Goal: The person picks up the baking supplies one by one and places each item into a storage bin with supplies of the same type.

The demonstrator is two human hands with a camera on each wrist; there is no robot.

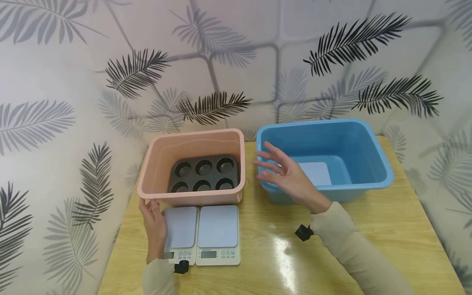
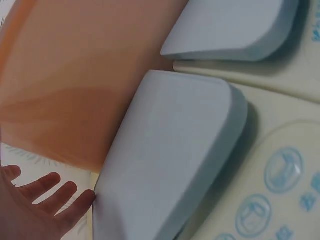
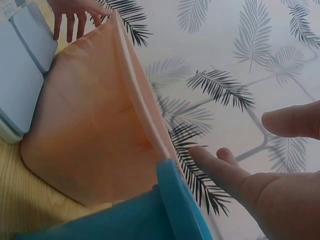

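My left hand (image 1: 155, 227) is at the front left corner of a pink plastic bin (image 1: 191, 200), its fingertips right at the rim. In the left wrist view its fingers spread loosely beside the platform of a white kitchen scale (image 2: 165, 150). A dark muffin pan (image 1: 203, 180) with several cups lies inside the pink bin. Over the left rim of a blue plastic bin (image 1: 381, 170) hovers my right hand (image 1: 289, 172), fingers extended, thumb apart, nothing in its grasp. Partly behind that hand, a flat white piece (image 1: 318, 173) rests on the blue bin's floor.
Two kitchen scales stand side by side before the pink bin, the right one (image 1: 218, 227) whole in view. Both bins sit at the back of a wooden table (image 1: 391, 229). A leaf-patterned cloth or wall (image 1: 265, 82) rises directly behind and on both sides.
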